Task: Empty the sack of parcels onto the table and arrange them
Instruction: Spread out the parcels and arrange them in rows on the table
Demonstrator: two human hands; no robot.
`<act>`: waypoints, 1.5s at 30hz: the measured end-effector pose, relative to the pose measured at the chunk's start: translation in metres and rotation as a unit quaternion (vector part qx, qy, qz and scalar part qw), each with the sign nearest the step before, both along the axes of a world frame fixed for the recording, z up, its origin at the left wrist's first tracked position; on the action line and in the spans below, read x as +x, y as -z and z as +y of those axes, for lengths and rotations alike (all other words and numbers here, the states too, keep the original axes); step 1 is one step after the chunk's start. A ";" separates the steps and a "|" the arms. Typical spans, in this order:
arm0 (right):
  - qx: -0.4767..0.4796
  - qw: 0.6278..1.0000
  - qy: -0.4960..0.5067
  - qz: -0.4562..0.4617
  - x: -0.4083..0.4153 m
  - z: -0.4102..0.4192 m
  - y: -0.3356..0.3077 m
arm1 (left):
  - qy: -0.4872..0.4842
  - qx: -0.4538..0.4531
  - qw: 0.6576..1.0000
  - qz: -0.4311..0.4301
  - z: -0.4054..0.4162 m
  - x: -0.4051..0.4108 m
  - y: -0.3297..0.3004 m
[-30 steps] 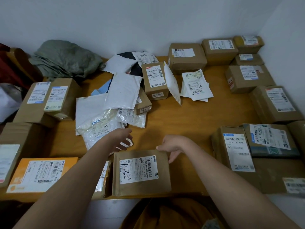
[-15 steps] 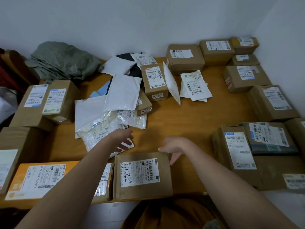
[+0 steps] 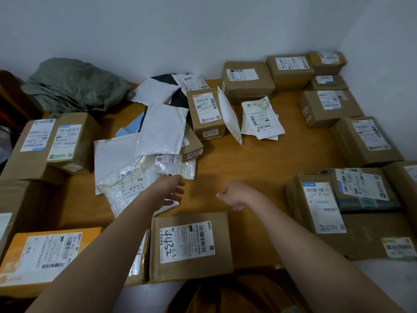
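A brown box marked "4432" (image 3: 190, 245) lies at the table's front edge, with neither hand touching it. My left hand (image 3: 171, 188) hovers with relaxed fingers over the near edge of a pile of white and clear mailer bags (image 3: 135, 172). My right hand (image 3: 232, 195) hangs above bare wood just beyond the box, fingers loosely curled, holding nothing. The emptied grey-green sack (image 3: 74, 84) lies crumpled at the back left. A small upright brown box (image 3: 206, 114) and a labelled white bag (image 3: 259, 118) sit mid-table.
Brown boxes line the right side (image 3: 365, 141) and back right corner (image 3: 246, 80) of the wooden table (image 3: 259, 159). More boxes stand along the left (image 3: 56, 143), with an orange parcel (image 3: 45, 254) at the front left. Walls close the back and right.
Both hands have let go of the "4432" box and lifted away from it toward the table's middle. The left hand has moved over the mailer pile.
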State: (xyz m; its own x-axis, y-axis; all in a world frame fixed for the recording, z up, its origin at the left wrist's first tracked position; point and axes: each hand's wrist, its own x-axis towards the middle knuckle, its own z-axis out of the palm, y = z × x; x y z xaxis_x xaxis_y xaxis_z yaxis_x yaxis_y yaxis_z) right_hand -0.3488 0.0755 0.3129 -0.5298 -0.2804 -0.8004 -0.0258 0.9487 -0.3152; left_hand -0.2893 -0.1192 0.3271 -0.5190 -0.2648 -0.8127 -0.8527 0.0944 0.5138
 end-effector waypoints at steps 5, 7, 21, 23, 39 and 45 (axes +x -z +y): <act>-0.020 0.999 -0.007 0.027 -0.016 0.016 0.006 | -0.020 0.019 1.000 0.003 0.020 -0.015 0.005; -0.025 0.999 -0.003 0.027 -0.025 0.024 0.008 | -0.026 0.021 0.999 0.004 0.028 -0.025 0.007; -0.164 0.968 0.082 0.174 -0.126 0.033 0.025 | -0.088 0.052 0.994 0.024 0.079 -0.105 0.022; -0.165 0.969 0.065 0.171 -0.133 0.028 0.029 | -0.097 0.046 0.994 0.034 0.080 -0.112 0.024; -0.229 0.968 0.104 -0.004 -0.142 -0.022 0.035 | -0.265 -0.262 0.915 0.153 0.013 -0.139 0.032; -0.307 0.911 0.253 -0.110 -0.133 -0.061 0.046 | -0.296 -0.192 0.929 0.109 0.001 -0.128 0.043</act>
State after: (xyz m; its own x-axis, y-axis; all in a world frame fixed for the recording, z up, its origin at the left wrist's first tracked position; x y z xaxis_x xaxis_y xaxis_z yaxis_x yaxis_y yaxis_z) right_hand -0.4823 0.0146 0.2665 -0.5620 -0.4753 -0.6770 0.4933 0.4643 -0.7356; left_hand -0.4172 -0.1187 0.2846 -0.3312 -0.8053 -0.4918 -0.6930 -0.1461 0.7060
